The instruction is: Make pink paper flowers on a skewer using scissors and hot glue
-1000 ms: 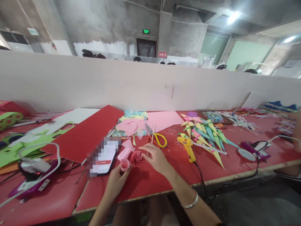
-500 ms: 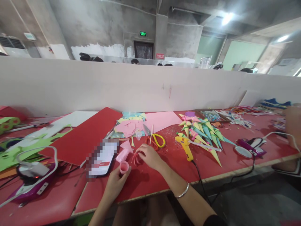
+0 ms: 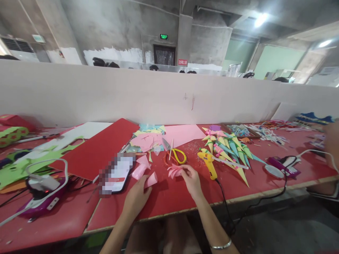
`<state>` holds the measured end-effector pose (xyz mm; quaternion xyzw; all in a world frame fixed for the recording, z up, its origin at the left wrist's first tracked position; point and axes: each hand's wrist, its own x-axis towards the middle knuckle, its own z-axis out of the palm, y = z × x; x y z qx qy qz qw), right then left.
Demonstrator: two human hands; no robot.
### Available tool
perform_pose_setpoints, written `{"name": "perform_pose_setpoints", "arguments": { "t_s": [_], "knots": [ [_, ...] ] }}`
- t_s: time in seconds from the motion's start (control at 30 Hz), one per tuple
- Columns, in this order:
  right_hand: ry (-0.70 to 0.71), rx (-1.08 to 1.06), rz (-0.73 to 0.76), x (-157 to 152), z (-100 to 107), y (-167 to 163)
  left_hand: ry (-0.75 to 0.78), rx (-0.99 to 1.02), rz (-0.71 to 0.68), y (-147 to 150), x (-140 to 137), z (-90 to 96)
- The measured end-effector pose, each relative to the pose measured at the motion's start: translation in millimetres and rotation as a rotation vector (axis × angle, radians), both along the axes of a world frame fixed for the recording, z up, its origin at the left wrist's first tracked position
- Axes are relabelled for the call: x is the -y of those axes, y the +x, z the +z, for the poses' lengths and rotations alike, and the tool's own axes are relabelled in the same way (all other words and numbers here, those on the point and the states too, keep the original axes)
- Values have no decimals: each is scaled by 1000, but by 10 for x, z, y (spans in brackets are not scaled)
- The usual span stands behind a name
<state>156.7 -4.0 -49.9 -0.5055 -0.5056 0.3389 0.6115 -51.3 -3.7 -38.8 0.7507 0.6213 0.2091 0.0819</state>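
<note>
My left hand [image 3: 139,194] is closed around a pink paper tube [image 3: 151,180], which lies on its side low over the red table. Between the fingers of my right hand [image 3: 191,180] is a pink paper piece with petal-like strips [image 3: 174,171], fanned out toward the left. The two pink pieces are apart. Folded pink paper [image 3: 141,168] lies just beyond my left hand. Scissors with yellow and red handles [image 3: 179,156] rest beyond my right hand, and a yellow glue gun [image 3: 209,165] lies to its right.
A phone [image 3: 119,174] lies left of my left hand. Cone-shaped paper pieces [image 3: 227,144] are heaped at the right. Red card [image 3: 97,148] and a power strip [image 3: 43,197] are at the left; another person's arm [image 3: 332,144] shows far right.
My right hand has moved right with the pink strips, which now fan open. The tube in my left hand has tipped from upright onto its side and shifted right.
</note>
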Motion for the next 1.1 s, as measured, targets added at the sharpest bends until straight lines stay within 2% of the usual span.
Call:
{"name": "perform_pose_setpoints", "arguments": {
  "t_s": [0.23,0.37,0.43,0.53,0.63,0.77,0.87,1.0,1.1],
  "knots": [
    [-75,-155,-46,118,-43,79,49,-45,-37,29,16,-19],
    [-69,-173,-29,171,-59,77,169,-50,6,47,82,-71],
    [-60,-170,-17,176,-69,75,233,-26,-26,100,130,-60],
    [-45,-155,-8,158,-84,74,293,22,-132,221,159,59],
    [-38,-126,-12,139,-82,71,338,24,-198,356,60,276],
    [-16,-77,-15,149,-43,49,276,-179,-246,595,-322,561],
    [2,-8,-6,162,-38,30,245,-252,-329,894,-779,650],
    [3,131,40,170,-159,92,180,-362,-434,1378,-1507,567],
    [-1,380,61,220,-316,231,128,-441,-509,1640,-1990,460]
  ]
}}
